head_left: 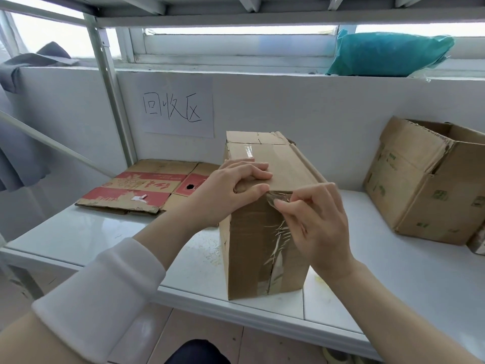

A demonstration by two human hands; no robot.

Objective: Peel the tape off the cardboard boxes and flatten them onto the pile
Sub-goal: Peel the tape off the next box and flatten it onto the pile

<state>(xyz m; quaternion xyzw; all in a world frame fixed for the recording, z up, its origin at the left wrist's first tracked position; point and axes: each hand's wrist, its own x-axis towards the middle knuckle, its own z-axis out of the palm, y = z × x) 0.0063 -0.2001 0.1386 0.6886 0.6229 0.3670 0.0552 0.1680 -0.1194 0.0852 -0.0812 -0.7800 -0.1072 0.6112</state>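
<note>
Step in hand: by the look of it, the tape (280, 198) is only just being started off the taped box (252, 253).
Taped box: stands on end near the front edge of the white counter (86, 232), directly before the person.
Right hand (319, 227): its fingers (287, 206) are pinched together on a loose, crinkled end of the clear tape at the box's top front edge.
Left hand (237, 186): holds the box's top near corner, fingers bent over the top face and thumb along the front edge, steadying it.
Done: a pile (136, 187) of flattened cardboard, red-printed on top, lies at the back left of the counter, so at least one box appears finished.
Left to do: most of the strip is stuck down the front seam, wrinkled; a second piece shows on the top face. This box is not yet flattened, and an open box (425, 190) waits at the right, its tape too unclear to judge.
Edges: the box's base sits close to the counter's front lip, so a hard pull toward the person could tip it off. A rack post (107, 88) stands behind the pile.
Open room: bare counter shows between box and pile and between the two boxes, likely enough for folding and sliding left.
</note>
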